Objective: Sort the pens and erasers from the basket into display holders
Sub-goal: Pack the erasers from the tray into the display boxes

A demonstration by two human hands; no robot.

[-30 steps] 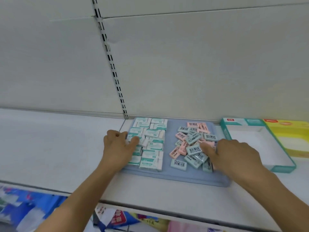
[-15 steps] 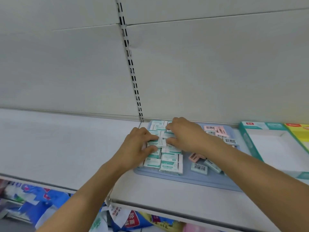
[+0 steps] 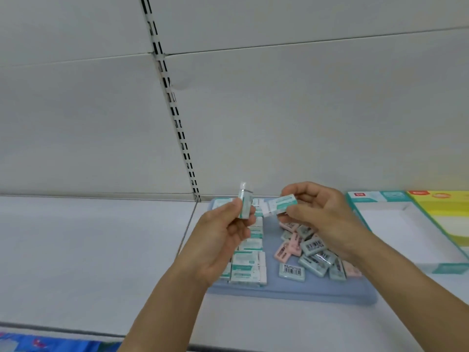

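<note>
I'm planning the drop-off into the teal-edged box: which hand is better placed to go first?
Probably the right hand: it holds an eraser and is nearer the teal-edged box on the right. The left hand, pinching its own eraser, would have to cross over.

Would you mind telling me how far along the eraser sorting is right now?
Done: white-and-teal erasers sit in neat rows on the blue tray. In hand: the left hand and right hand each pinch one such eraser. Left: the loose pink and grey pile, and the teal-edged display box looks empty.
</note>
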